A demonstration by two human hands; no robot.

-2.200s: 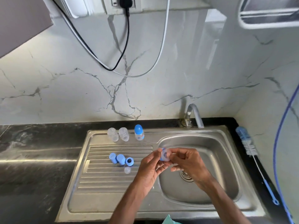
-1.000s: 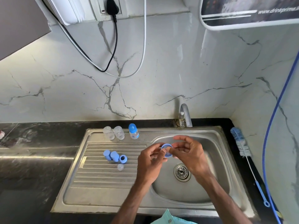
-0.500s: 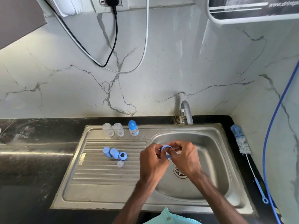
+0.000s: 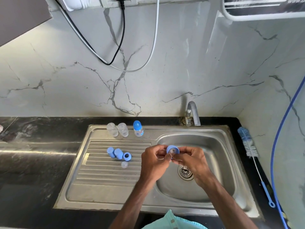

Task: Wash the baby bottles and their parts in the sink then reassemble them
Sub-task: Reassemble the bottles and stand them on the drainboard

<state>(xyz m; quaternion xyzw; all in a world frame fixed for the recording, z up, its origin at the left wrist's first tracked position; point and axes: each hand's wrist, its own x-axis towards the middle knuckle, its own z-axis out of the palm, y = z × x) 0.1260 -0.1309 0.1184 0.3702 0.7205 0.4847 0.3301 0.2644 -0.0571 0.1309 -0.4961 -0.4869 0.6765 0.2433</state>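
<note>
Blue ring [image 4: 172, 149] in grip of left hand [image 4: 154, 161] and right hand [image 4: 192, 160], above sink [image 4: 219, 146], caps [image 4: 118, 153] nearby

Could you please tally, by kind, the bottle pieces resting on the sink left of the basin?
Bottles: 3
Blue caps: 2
Blue ring: 1
Clear nipple: 1
Total: 7
</note>
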